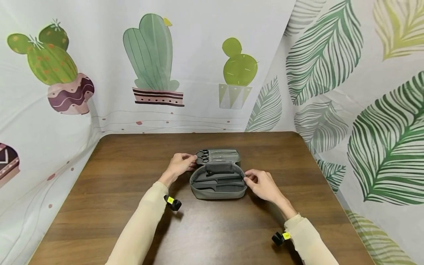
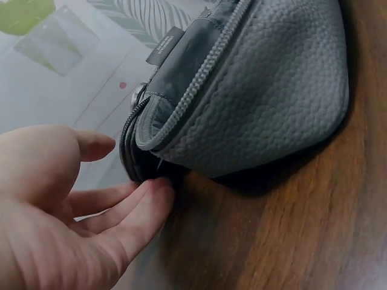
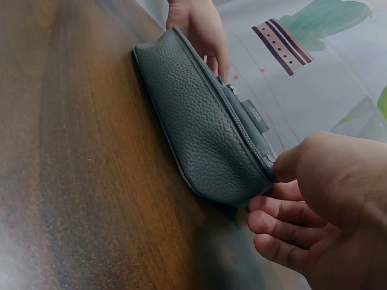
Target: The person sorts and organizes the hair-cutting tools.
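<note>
A grey pebbled zip case (image 1: 218,194) lies unzipped on the table, its lid (image 1: 223,156) folded back. Scissors (image 1: 205,155) show their finger rings at the lid's left, beside a clear pocket. Inside the base lie dark combs (image 1: 228,187) and a slim black item (image 1: 220,172) whose kind is unclear. At the lid's left edge, my left hand (image 1: 180,162) touches it with extended fingertips; the thumb stands apart in the left wrist view. My right hand (image 1: 263,184) pinches the case's right rim, thumb on top (image 3: 287,166) and fingers against the outer wall.
The brown wooden table (image 1: 116,206) ends at a back edge against a hanging cloth (image 1: 202,55) printed with cacti and leaves. A black wrist camera (image 1: 173,203) sits on the left sleeve, another black camera (image 1: 279,238) on the right.
</note>
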Available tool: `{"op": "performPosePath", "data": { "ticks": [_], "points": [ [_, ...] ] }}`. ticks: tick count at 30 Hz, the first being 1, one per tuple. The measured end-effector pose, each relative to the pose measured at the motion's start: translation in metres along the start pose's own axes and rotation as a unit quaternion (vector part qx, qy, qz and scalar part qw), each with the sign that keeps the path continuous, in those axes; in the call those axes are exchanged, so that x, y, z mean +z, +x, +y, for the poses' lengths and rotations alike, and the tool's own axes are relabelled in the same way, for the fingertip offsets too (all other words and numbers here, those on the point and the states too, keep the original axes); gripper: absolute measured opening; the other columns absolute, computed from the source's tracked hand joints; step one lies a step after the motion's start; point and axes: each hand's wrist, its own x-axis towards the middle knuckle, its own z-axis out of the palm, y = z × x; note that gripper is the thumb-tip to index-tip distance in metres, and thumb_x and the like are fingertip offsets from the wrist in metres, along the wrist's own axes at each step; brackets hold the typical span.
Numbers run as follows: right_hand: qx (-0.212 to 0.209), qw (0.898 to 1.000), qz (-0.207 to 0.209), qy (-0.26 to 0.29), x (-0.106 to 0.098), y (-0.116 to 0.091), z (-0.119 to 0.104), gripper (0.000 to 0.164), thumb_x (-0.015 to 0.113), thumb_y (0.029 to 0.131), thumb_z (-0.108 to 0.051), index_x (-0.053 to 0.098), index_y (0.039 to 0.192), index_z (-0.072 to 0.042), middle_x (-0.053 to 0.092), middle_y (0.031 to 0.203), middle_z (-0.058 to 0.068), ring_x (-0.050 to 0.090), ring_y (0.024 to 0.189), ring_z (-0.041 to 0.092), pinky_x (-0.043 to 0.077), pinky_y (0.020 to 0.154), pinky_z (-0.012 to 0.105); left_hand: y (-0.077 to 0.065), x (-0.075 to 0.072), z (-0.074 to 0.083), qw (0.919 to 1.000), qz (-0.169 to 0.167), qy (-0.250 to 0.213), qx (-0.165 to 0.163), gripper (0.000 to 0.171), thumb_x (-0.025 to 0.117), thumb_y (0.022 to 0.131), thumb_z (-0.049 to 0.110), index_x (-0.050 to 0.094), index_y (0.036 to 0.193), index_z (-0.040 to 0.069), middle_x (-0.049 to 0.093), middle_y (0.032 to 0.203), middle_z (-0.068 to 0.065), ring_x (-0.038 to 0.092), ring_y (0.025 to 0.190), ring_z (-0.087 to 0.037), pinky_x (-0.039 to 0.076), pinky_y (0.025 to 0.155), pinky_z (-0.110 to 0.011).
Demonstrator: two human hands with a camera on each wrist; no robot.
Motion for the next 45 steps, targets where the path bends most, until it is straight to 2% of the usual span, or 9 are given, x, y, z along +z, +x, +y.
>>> {"op": "performPosePath", "data": {
  "ticks": [2,4,11,15,20,29,36,41,45],
  "points": [
    [0.001,1.0,-0.001,0.001,0.0,0.0,0.0,0.019,0.069,0.098,-0.014,0.076,0.109,-0.002,0.074,0.084,0.001,0.066,0.071,0.014,0.055,0.066,0.031,0.003,0.002,-0.002,0.9993,-0.007,-0.034,-0.014,0.043,0.063,0.102,0.021,0.064,0.127,-0.013,0.072,0.114,-0.023,0.072,0.095,-0.024,0.061,0.086,-0.039],
    [0.001,1.0,-0.003,0.003,0.0,0.0,0.0,0.019,0.069,0.098,-0.015,0.076,0.109,-0.002,0.074,0.084,0.001,0.066,0.071,0.014,0.055,0.066,0.031,0.004,0.004,-0.004,0.9986,-0.01,-0.047,-0.022,0.041,0.063,0.101,0.019,0.064,0.126,-0.014,0.073,0.108,-0.021,0.073,0.091,-0.022,0.062,0.083,-0.037],
    [0.007,1.0,-0.006,0.005,0.0,-0.001,0.0,0.02,0.069,0.098,-0.015,0.076,0.11,-0.001,0.074,0.085,0.002,0.066,0.072,0.015,0.055,0.066,0.031,0.006,0.006,-0.009,0.9934,-0.017,-0.11,-0.025,0.032,0.064,0.099,0.01,0.064,0.118,-0.016,0.072,0.092,-0.01,0.072,0.081,-0.017,0.062,0.074,-0.029],
    [0.008,1.0,-0.007,0.006,0.0,0.0,0.001,0.02,0.069,0.098,-0.016,0.076,0.11,-0.001,0.074,0.085,0.002,0.066,0.073,0.016,0.055,0.066,0.031,0.006,0.006,-0.011,0.9895,-0.021,-0.141,-0.023,0.025,0.063,0.098,0.004,0.063,0.114,-0.015,0.069,0.093,-0.007,0.071,0.084,-0.018,0.062,0.079,-0.03],
    [0.009,1.0,-0.006,0.006,0.0,0.0,0.0,0.02,0.07,0.098,-0.015,0.076,0.109,-0.001,0.074,0.084,0.001,0.066,0.072,0.014,0.055,0.066,0.031,0.005,0.006,-0.01,0.9882,-0.02,-0.152,-0.013,0.023,0.062,0.098,0.0,0.061,0.115,-0.015,0.067,0.096,-0.007,0.07,0.088,-0.019,0.059,0.089,-0.037],
    [0.013,1.0,-0.002,0.004,-0.001,-0.001,0.0,0.02,0.07,0.097,-0.015,0.076,0.109,-0.001,0.074,0.083,0.001,0.064,0.07,0.01,0.055,0.066,0.031,0.004,0.005,-0.006,0.9898,0.003,-0.139,0.029,0.04,0.065,0.095,-0.006,0.055,0.132,-0.021,0.069,0.098,-0.009,0.072,0.082,-0.014,0.058,0.093,-0.041],
    [0.005,1.0,0.006,0.003,0.001,0.0,0.002,0.018,0.071,0.096,-0.015,0.077,0.108,-0.002,0.074,0.082,0.0,0.065,0.069,0.012,0.055,0.065,0.03,0.0,0.003,0.001,0.9932,0.002,-0.087,0.076,0.039,0.067,0.095,-0.005,0.058,0.13,-0.019,0.063,0.109,-0.02,0.07,0.088,-0.017,0.06,0.084,-0.027],
    [0.005,1.0,0.01,0.006,0.002,0.0,0.003,0.018,0.071,0.096,-0.015,0.077,0.107,-0.002,0.074,0.081,-0.001,0.065,0.069,0.012,0.055,0.065,0.03,-0.005,0.001,0.006,0.9916,-0.001,-0.059,0.116,0.037,0.068,0.093,-0.006,0.06,0.127,-0.019,0.063,0.117,-0.03,0.068,0.096,-0.023,0.06,0.082,-0.024],
    [0.005,1.0,0.011,0.008,0.002,-0.001,0.003,0.017,0.071,0.096,-0.014,0.077,0.106,-0.002,0.073,0.08,-0.001,0.065,0.069,0.013,0.055,0.064,0.03,-0.008,0.0,0.009,0.989,0.006,-0.022,0.146,0.035,0.069,0.093,-0.004,0.061,0.124,-0.018,0.067,0.114,-0.03,0.068,0.095,-0.023,0.06,0.08,-0.022]
  ]
}}
